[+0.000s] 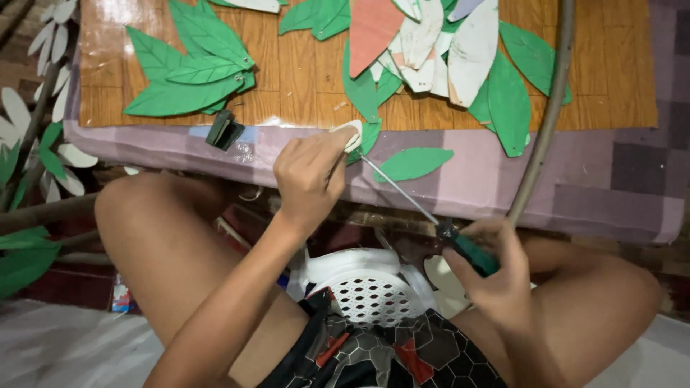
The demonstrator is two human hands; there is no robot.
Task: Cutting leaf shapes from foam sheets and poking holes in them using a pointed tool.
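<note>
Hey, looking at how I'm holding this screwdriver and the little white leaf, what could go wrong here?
The screwdriver tip points straight at your left hand, which pinches the white leaf; a slip might jab a finger. Your right hand grips only the handle end, so the long shaft may wobble. The leaf sits at the table edge above your bare knees and could tear or drop.

This looks like a home corner turned into a small craft workspace. A low wooden board [302, 79] with a glossy plank pattern rests on a lilac patchwork mat [596, 179] and serves as the work surface, strewn with cut-out green leaves [188, 72] and white and salmon ones [431, 43]. The person sits bare-legged on a white perforated plastic stool [366, 287] close to the floor. More leaf-covered branches [36, 108] lie at the left.
</note>
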